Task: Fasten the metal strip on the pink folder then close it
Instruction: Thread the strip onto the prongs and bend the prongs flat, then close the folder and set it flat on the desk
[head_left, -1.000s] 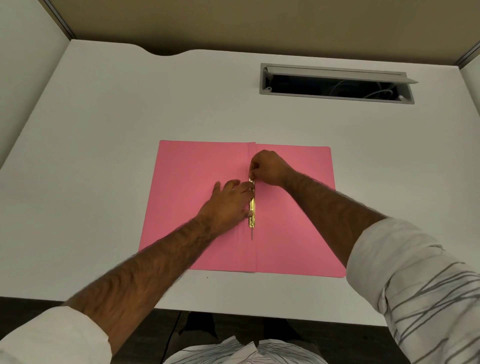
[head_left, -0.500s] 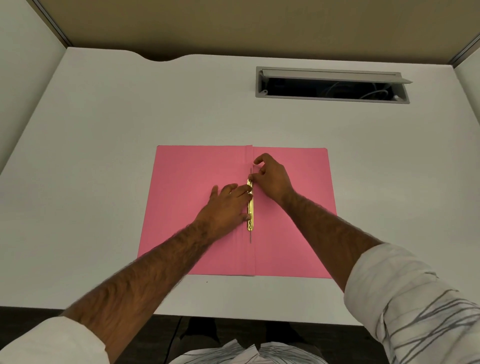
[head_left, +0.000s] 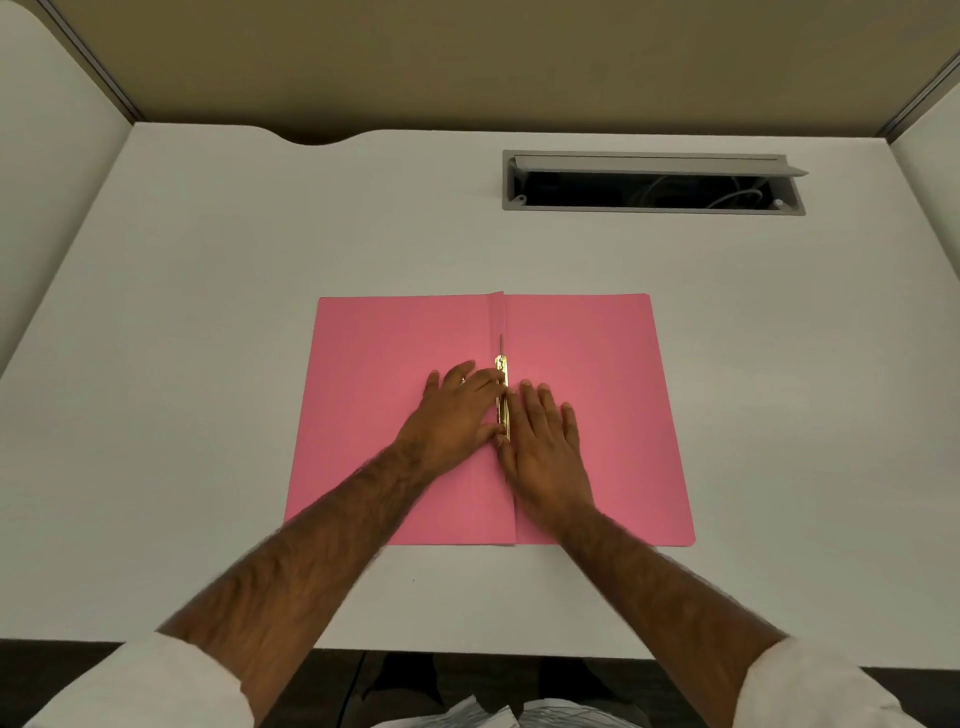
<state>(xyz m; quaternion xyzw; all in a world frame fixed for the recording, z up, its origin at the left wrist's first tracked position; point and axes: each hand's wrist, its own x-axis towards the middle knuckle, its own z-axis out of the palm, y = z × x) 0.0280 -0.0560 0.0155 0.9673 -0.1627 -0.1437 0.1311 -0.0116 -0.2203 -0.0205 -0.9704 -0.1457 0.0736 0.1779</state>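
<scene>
A pink folder (head_left: 613, 374) lies open and flat on the white desk. A gold metal strip (head_left: 502, 400) runs along its centre fold, with a thin prong showing above it. My left hand (head_left: 452, 415) rests flat on the left leaf, its index finger and thumb touching the strip. My right hand (head_left: 543, 441) lies flat on the right leaf just beside the strip, fingers spread, its thumb at the strip's lower end. The lower part of the strip is hidden between the hands.
The white desk (head_left: 208, 364) has a grey cable tray opening (head_left: 652, 182) at the back right with cables inside. Partition walls stand at the left, right and back. The desk's front edge is near my body.
My right hand has come down from the strip's top end and now lies flat beside its lower half. The top prong is now uncovered. My left hand has stayed in place.
</scene>
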